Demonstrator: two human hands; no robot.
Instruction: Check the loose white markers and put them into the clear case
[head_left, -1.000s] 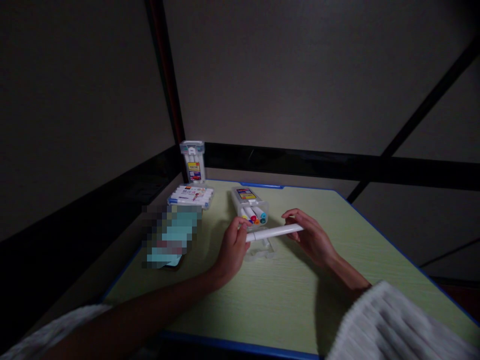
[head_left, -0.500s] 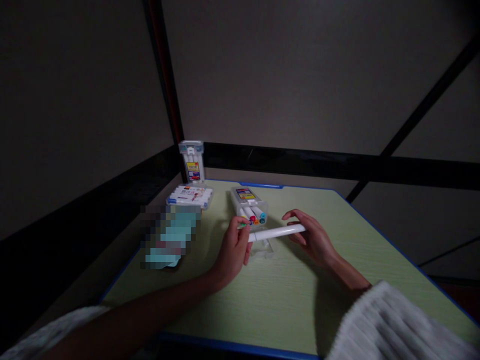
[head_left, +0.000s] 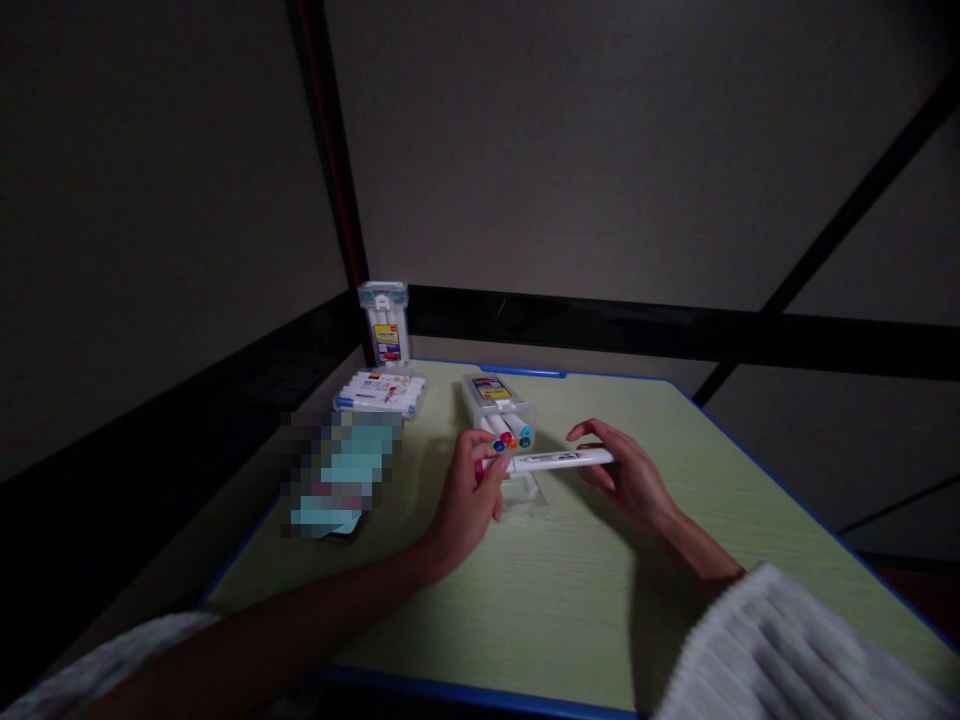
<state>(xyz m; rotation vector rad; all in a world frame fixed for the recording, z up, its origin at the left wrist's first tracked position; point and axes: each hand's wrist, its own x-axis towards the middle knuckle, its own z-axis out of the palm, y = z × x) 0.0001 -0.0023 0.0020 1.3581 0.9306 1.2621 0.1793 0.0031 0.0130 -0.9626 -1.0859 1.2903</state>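
A white marker [head_left: 561,459] lies level between my two hands above the green desk [head_left: 570,590]. My right hand [head_left: 626,478] pinches its right end with curled fingers. My left hand [head_left: 466,495] is closed round its left end, where the cap is; a bit of pink shows by the fingers. Just behind the marker lies an open clear marker case [head_left: 496,403] with several markers whose coloured ends point towards me. A clear plastic lid [head_left: 529,497] rests on the desk under the marker.
Two more marker packs sit at the back left: one flat [head_left: 381,391], one upright [head_left: 385,322] in the corner. A blurred bluish object [head_left: 337,472] lies at the left edge. Dark rails and walls enclose the desk behind.
The marker has shifted slightly right and turned, so its printed label shows. My left hand's fingers have moved at the marker's left end, and a small gap shows there.
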